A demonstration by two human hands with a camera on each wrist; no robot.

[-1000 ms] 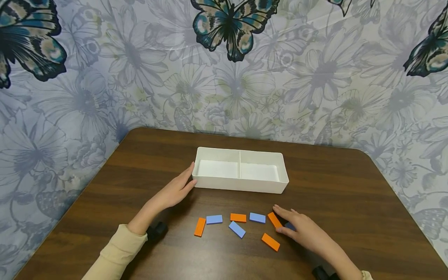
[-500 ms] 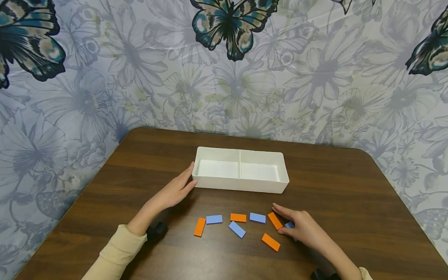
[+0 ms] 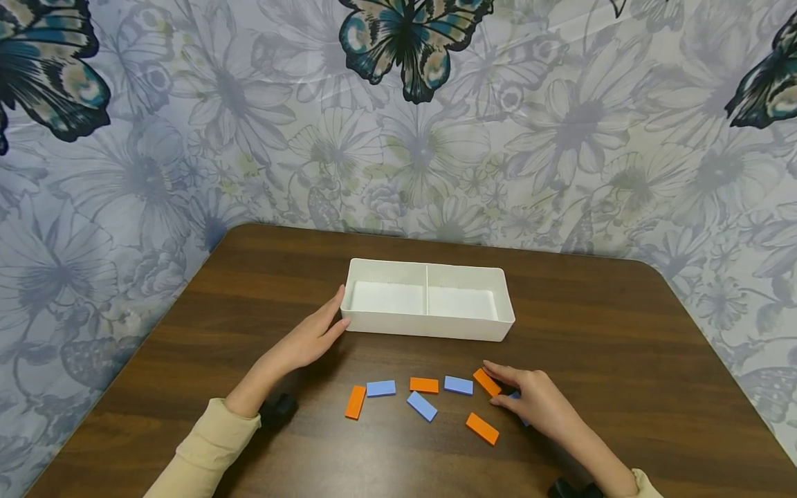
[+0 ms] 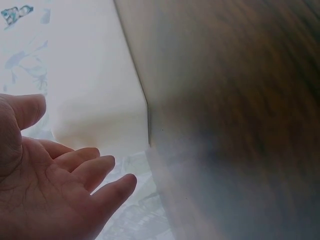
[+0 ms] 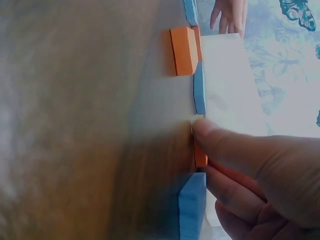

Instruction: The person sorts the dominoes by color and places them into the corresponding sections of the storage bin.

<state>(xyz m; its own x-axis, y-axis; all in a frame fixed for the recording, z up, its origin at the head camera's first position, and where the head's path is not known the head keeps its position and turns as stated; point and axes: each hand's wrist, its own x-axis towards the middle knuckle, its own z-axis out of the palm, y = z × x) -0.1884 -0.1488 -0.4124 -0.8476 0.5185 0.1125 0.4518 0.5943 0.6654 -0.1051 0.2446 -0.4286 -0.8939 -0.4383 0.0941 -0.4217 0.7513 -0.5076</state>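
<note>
My right hand (image 3: 542, 404) pinches an orange block (image 3: 487, 382) at its ends between thumb and fingers, low over the table. In the right wrist view, the thumb partly covers that block. A blue block (image 5: 192, 205) lies close beside these fingers, mostly hidden by the hand in the head view. My left hand (image 3: 305, 341) rests with extended fingers against the left end of a white two-compartment box (image 3: 429, 326). The left wrist view shows its palm and relaxed fingers by the box wall (image 4: 95, 75).
Several other blocks lie loosely in front of the box, among them an orange one (image 3: 482, 429) near the right hand and a blue one (image 3: 422, 407). Another orange block (image 3: 355, 402) is leftmost. The brown wooden table (image 3: 598, 325) meets a butterfly-patterned wall covering (image 3: 423, 159) behind.
My right thumb and fingers have closed on the orange block, which has shifted slightly toward the box. The left hand stays at the box's end.
</note>
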